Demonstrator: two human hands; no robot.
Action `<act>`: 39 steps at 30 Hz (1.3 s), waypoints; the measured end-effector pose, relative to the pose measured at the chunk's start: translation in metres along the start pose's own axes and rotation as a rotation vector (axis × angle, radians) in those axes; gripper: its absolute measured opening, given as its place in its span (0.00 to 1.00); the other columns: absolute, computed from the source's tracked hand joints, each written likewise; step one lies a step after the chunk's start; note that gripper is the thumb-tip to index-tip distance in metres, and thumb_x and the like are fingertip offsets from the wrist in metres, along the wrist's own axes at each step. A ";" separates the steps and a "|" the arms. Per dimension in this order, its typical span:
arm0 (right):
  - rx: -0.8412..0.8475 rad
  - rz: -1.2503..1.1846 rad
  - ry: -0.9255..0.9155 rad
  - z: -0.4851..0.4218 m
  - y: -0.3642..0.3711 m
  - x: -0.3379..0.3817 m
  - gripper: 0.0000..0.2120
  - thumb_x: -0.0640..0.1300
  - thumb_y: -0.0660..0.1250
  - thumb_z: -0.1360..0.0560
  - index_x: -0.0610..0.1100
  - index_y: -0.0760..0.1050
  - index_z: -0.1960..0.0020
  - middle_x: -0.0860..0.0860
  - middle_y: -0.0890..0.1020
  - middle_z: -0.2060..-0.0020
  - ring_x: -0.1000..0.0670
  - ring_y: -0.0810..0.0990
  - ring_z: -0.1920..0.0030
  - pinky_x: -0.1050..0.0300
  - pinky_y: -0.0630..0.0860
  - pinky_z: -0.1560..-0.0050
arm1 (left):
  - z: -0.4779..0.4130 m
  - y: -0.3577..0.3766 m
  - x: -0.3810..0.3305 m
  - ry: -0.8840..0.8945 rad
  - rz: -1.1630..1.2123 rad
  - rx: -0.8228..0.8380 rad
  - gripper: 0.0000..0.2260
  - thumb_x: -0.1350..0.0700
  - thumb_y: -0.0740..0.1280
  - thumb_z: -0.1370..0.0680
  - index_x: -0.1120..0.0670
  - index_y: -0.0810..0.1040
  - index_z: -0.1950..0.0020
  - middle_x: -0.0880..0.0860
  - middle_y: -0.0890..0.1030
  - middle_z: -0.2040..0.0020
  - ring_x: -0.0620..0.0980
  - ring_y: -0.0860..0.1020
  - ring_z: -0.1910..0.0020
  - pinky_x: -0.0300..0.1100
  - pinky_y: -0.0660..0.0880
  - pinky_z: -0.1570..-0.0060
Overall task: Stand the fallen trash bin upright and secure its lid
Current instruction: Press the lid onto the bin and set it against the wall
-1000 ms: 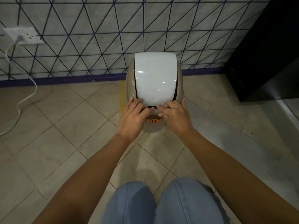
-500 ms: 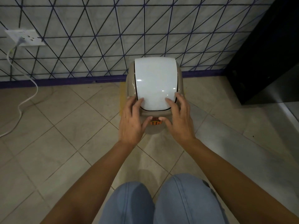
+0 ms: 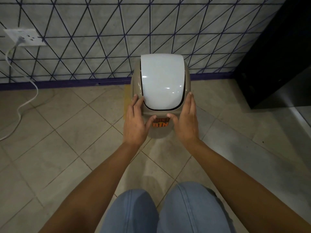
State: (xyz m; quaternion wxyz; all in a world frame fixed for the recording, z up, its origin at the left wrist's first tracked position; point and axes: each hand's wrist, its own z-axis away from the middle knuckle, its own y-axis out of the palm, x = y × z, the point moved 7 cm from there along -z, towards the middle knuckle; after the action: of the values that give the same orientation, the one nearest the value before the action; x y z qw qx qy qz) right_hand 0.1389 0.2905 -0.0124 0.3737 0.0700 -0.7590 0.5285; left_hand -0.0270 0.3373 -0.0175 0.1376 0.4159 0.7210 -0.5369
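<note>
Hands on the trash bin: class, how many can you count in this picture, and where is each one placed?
2. The left hand rests on the near left corner of the trash bin, fingers by the white lid. The right hand lies along its near right side.

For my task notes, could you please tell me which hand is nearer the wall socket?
Left. The left hand grips the bin's socket-facing side; the right hand is on the far side from the wall socket.

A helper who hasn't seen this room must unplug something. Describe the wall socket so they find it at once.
Start at the tiled wall crossed by dark diagonal lines, behind the trash bin. Look far to the bin's left: the wall socket is a white rectangular plate, the only fitting there, with a pale cable trailing down to the floor.
</note>
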 end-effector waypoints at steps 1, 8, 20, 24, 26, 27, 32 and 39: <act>0.002 0.004 -0.007 -0.002 0.000 0.000 0.46 0.45 0.72 0.28 0.39 0.43 0.23 0.43 0.50 0.23 0.46 0.51 0.24 0.54 0.56 0.28 | -0.002 0.000 0.001 -0.004 0.008 -0.001 0.33 0.48 0.69 0.25 0.59 0.59 0.26 0.61 0.64 0.28 0.55 0.62 0.28 0.40 0.62 0.33; 0.016 -0.026 -0.026 -0.012 0.003 0.000 0.45 0.44 0.72 0.28 0.38 0.45 0.24 0.42 0.52 0.23 0.46 0.51 0.24 0.56 0.54 0.28 | -0.015 0.002 0.008 -0.025 0.022 0.024 0.36 0.48 0.69 0.25 0.61 0.56 0.25 0.62 0.64 0.30 0.56 0.64 0.29 0.45 0.66 0.33; 0.122 -0.276 0.100 -0.034 0.010 -0.008 0.49 0.46 0.74 0.30 0.39 0.45 0.23 0.42 0.55 0.24 0.44 0.53 0.25 0.49 0.57 0.26 | -0.033 0.006 0.027 -0.215 0.241 -0.020 0.39 0.49 0.76 0.31 0.58 0.60 0.27 0.50 0.65 0.38 0.39 0.66 0.41 0.34 0.70 0.44; 0.120 -0.313 0.119 -0.040 0.010 -0.005 0.48 0.43 0.76 0.32 0.38 0.47 0.24 0.41 0.57 0.26 0.44 0.56 0.25 0.50 0.60 0.27 | -0.043 0.006 0.030 -0.259 0.251 0.003 0.40 0.49 0.77 0.33 0.57 0.60 0.28 0.48 0.64 0.38 0.40 0.67 0.40 0.35 0.71 0.44; 0.117 -0.309 0.131 -0.046 0.010 -0.003 0.48 0.42 0.76 0.32 0.38 0.48 0.25 0.41 0.57 0.26 0.44 0.56 0.26 0.50 0.61 0.28 | -0.050 0.007 0.029 -0.268 0.234 0.028 0.40 0.49 0.77 0.33 0.58 0.60 0.28 0.52 0.65 0.36 0.42 0.67 0.40 0.38 0.71 0.42; 0.115 -0.304 0.132 -0.049 0.011 -0.002 0.48 0.42 0.76 0.33 0.37 0.48 0.25 0.41 0.58 0.26 0.43 0.57 0.26 0.51 0.61 0.29 | -0.052 0.006 0.028 -0.270 0.223 0.038 0.41 0.50 0.77 0.33 0.58 0.60 0.27 0.54 0.65 0.36 0.43 0.67 0.40 0.39 0.71 0.42; 0.108 -0.308 0.119 -0.060 0.017 0.001 0.47 0.41 0.76 0.33 0.37 0.49 0.25 0.40 0.58 0.27 0.43 0.57 0.26 0.55 0.59 0.30 | -0.065 0.005 0.034 -0.285 0.202 0.061 0.41 0.51 0.78 0.34 0.58 0.60 0.27 0.55 0.65 0.36 0.45 0.68 0.41 0.40 0.71 0.42; 0.102 -0.310 0.102 -0.076 0.019 -0.006 0.48 0.40 0.77 0.34 0.39 0.50 0.25 0.43 0.60 0.27 0.45 0.59 0.26 0.45 0.62 0.27 | -0.073 0.013 0.039 -0.270 0.203 0.064 0.43 0.51 0.79 0.35 0.57 0.60 0.27 0.53 0.64 0.37 0.44 0.68 0.42 0.41 0.71 0.39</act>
State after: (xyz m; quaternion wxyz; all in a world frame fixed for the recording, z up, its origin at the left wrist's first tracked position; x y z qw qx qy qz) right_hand 0.1713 0.3621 -0.0175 0.4845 0.1782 -0.6914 0.5054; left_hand -0.0227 0.4211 -0.0232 0.2732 0.4150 0.6327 -0.5940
